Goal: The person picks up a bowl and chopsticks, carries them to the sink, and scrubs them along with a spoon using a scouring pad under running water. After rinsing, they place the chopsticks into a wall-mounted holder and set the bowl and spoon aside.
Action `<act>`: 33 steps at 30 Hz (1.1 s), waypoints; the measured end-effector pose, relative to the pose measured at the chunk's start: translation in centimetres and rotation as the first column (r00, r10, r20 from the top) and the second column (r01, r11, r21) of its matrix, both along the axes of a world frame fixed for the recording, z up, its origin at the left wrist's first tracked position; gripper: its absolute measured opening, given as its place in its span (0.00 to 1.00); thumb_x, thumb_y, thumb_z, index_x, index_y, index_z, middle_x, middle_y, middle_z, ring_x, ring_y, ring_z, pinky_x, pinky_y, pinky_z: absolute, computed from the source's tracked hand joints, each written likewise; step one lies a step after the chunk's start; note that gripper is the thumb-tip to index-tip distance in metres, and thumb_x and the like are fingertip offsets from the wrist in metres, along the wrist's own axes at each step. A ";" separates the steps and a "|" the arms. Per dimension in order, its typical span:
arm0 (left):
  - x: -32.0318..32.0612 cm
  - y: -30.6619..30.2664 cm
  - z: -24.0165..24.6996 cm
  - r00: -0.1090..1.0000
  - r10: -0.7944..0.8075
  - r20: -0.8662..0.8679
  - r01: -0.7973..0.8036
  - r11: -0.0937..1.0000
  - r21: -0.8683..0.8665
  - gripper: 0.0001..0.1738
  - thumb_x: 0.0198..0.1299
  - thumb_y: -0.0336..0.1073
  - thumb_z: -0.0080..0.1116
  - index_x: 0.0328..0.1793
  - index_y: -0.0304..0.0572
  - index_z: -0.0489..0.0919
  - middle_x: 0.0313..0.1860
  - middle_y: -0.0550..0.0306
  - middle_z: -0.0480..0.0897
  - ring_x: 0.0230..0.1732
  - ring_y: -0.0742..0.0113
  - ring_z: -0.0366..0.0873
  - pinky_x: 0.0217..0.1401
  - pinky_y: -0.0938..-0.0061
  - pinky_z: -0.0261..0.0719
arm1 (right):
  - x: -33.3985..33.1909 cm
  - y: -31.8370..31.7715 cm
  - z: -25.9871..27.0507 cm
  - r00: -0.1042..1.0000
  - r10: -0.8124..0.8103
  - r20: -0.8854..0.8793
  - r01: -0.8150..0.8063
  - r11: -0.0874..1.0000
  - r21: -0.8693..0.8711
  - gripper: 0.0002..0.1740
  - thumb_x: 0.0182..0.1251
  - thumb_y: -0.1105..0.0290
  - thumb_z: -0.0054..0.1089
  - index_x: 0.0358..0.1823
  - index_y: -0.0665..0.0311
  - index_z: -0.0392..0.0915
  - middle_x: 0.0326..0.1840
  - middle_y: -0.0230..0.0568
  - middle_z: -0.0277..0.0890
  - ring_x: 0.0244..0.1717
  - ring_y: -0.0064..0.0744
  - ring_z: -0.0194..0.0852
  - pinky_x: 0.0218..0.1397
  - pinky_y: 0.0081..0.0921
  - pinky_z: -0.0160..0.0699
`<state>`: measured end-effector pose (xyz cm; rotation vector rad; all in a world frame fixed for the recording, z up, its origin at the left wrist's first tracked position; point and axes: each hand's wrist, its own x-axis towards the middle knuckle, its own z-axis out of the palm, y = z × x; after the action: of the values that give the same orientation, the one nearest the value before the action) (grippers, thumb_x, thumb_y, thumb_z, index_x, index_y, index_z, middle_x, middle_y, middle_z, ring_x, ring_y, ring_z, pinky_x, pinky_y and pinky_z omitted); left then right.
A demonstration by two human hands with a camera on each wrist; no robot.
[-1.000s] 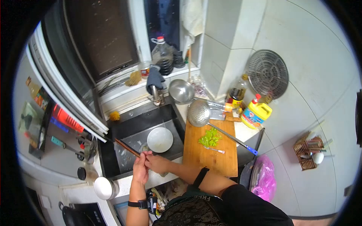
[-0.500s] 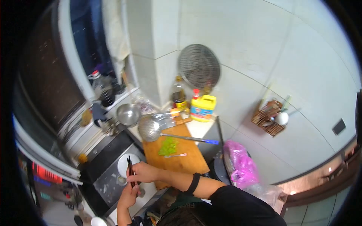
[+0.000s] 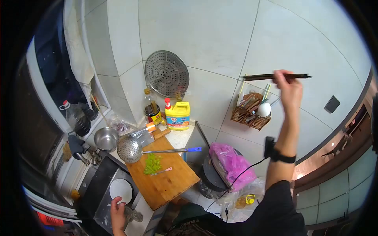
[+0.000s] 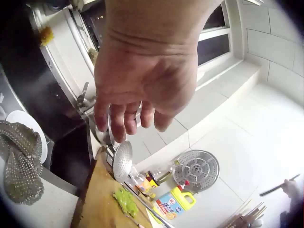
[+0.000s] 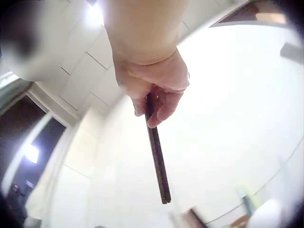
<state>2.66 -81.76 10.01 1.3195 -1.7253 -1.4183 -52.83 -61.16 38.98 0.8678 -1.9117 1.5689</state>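
Observation:
Dark chopsticks (image 3: 260,77) lie level in my right hand (image 3: 289,88), raised in front of the tiled wall above a wicker utensil basket (image 3: 252,118). In the right wrist view my right hand (image 5: 152,80) pinches the chopsticks (image 5: 157,156), and their tips point down. My left hand (image 3: 117,216) is over the sink's front edge, just below a white bowl (image 3: 121,190) in the sink. Seen in the left wrist view, my left hand (image 4: 145,80) holds nothing, its fingers loosely bent. A grey mesh cloth (image 4: 21,161) lies on the counter beside the sink.
A cutting board (image 3: 173,185) bears chopped greens (image 3: 152,163), a small peeler-like tool (image 3: 161,171) and a large skimmer (image 3: 130,149). Behind it stand a yellow detergent jug (image 3: 177,116) and a sauce bottle (image 3: 152,110). A pink bag (image 3: 232,163) sits right of the board.
The view has swung right. My right hand has left the sink, carrying the chopsticks up to the wall above the basket. My left hand has come off the chopsticks and stays near the sink.

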 end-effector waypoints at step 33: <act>6.9 -1.4 -7.4 0.939 0.343 0.020 -0.342 0.939 -0.010 0.22 0.61 0.37 0.56 0.60 0.38 0.71 0.50 0.53 0.79 0.52 0.67 0.74 0.56 0.75 0.70 | -18.9 4.8 -8.6 0.906 0.208 0.369 -0.412 0.634 0.654 0.23 0.66 0.62 0.55 0.58 0.70 0.70 0.57 0.44 0.73 0.54 0.32 0.72 0.57 0.28 0.70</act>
<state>9.60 -83.16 2.63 1.5483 -1.4225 -1.2010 -71.73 -56.37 30.35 1.4432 -2.7787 1.0925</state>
